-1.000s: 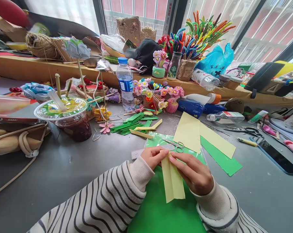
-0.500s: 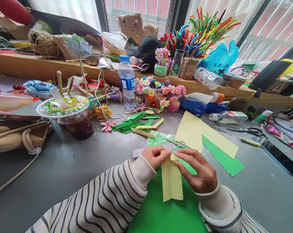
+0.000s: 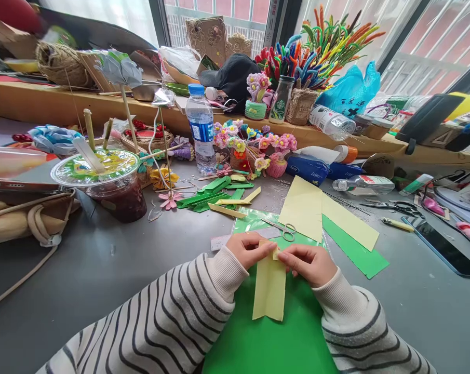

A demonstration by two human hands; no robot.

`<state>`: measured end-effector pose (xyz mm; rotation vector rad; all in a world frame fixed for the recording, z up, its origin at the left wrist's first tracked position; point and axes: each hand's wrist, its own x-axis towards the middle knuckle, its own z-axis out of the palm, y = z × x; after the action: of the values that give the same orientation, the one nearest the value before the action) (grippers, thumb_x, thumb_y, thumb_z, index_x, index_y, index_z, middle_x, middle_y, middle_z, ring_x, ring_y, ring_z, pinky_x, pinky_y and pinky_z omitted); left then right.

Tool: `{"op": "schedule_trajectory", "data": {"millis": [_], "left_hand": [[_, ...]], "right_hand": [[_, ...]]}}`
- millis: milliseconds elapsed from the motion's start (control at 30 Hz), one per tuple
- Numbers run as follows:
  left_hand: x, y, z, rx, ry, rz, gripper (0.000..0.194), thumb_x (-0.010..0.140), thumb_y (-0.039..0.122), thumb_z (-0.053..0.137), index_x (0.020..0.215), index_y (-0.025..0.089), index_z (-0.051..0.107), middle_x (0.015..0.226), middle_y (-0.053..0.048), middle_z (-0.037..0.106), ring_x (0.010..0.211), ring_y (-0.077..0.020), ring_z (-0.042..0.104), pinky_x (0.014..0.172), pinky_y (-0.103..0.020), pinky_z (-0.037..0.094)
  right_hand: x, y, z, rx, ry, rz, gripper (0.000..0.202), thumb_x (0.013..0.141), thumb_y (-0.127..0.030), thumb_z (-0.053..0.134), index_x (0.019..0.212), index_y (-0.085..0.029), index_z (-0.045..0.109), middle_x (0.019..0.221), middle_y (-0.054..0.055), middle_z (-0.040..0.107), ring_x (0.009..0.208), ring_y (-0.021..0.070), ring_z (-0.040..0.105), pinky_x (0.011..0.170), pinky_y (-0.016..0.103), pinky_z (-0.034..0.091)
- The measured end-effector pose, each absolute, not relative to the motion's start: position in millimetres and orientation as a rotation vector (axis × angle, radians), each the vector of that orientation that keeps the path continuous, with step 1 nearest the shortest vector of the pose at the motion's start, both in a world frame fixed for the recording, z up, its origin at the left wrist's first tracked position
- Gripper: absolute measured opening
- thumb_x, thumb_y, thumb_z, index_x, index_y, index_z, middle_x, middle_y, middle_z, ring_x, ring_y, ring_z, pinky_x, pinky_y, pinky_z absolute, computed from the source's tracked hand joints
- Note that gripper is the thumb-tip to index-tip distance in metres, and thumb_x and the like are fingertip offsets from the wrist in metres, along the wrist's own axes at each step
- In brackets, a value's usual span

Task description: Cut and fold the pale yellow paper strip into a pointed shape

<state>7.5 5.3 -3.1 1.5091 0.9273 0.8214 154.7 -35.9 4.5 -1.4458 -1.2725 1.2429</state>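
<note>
A pale yellow paper strip (image 3: 269, 291) with a lengthwise crease hangs between my hands, its top corner folded over. My left hand (image 3: 251, 249) pinches its top edge between thumb and fingers. At the folded corner, my right hand (image 3: 308, 264) closes thumb and index finger on the paper. Beneath lies a large green sheet (image 3: 273, 345). Just beyond my hands are small scissors (image 3: 288, 232) and a partly covered ruler (image 3: 219, 244). Wider yellow paper (image 3: 303, 208) and a green paper strip (image 3: 355, 249) lie to the right.
Folded green strips (image 3: 207, 196) lie behind my hands. A lidded drink cup (image 3: 118, 200) and a water bottle (image 3: 202, 130) stand at left and back. To the right are black-handled scissors (image 3: 408, 209), a cutter knife (image 3: 397, 224) and a phone (image 3: 445, 246). A crowded wooden ledge (image 3: 168, 118) runs behind.
My right hand's fingers have curled in from a spread pose to a tight pinch on the folded corner. The strip's lower end has swung slightly left.
</note>
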Motion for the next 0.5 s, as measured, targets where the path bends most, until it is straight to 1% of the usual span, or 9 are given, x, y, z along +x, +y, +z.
{"op": "schedule_trajectory", "data": {"millis": [200, 367, 500], "left_hand": [[9.5, 6.2, -3.0, 1.368, 0.84, 0.799, 0.024, 0.064, 0.032, 0.057, 0.07, 0.009, 0.062, 0.07, -0.006, 0.058, 0.065, -0.0136, 0.051, 0.057, -0.022, 0.04], [9.8, 7.0, -6.1, 1.263, 0.771, 0.734, 0.029, 0.061, 0.036, 0.06, 0.071, 0.009, 0.057, 0.067, -0.005, 0.058, 0.065, -0.0153, 0.053, 0.059, -0.024, 0.041], [9.6, 6.9, -8.5, 1.23, 0.715, 0.635, 0.034, 0.058, 0.035, 0.063, 0.078, 0.008, 0.059, 0.074, -0.008, 0.06, 0.072, -0.0184, 0.054, 0.062, -0.026, 0.041]], "right_hand": [[154.7, -35.8, 3.1, -1.47, -1.219, 1.237, 0.023, 0.056, -0.037, 0.062, 0.054, -0.014, 0.061, 0.046, 0.0, 0.054, 0.041, 0.0067, 0.043, 0.036, 0.018, 0.032], [155.4, -36.1, 6.1, -1.466, -1.166, 1.179, 0.02, 0.056, -0.034, 0.062, 0.054, -0.015, 0.061, 0.046, -0.001, 0.054, 0.04, 0.0061, 0.042, 0.037, 0.018, 0.033], [156.6, -35.9, 7.8, -1.442, -1.146, 1.153, 0.019, 0.056, -0.033, 0.063, 0.053, -0.014, 0.06, 0.043, -0.002, 0.051, 0.037, 0.004, 0.038, 0.036, 0.017, 0.031]]}}
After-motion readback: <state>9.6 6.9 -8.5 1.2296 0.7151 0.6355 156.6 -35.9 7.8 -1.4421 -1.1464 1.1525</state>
